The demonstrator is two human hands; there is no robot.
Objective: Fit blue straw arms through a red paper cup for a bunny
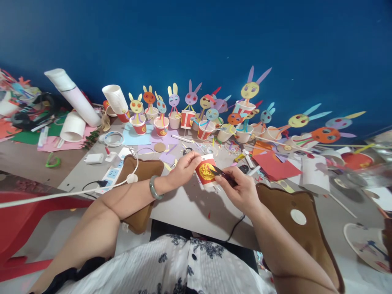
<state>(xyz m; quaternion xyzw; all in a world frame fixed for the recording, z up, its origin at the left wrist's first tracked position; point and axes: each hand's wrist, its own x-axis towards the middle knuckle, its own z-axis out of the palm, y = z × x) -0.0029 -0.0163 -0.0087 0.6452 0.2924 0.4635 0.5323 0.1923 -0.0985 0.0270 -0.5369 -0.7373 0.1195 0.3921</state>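
Observation:
My left hand (185, 168) is closed, its thumb and fingers gripping the upper left side of a red and white paper cup (206, 171) with a gold design. The cup is held tilted just above the table. My right hand (240, 188) is closed around dark scissors (225, 176), whose pointed end touches the cup's printed side. Whether the tip has gone through the cup wall cannot be made out. My fingers hide most of the scissors' handles.
Several paper cups with rabbit-faced paper figures (191, 98) stand along the blue wall. A power strip (112, 174) with cables lies at left, a stack of white cups (114, 100) behind it. Red paper (277, 165) and a brown cushion (301, 237) lie at right.

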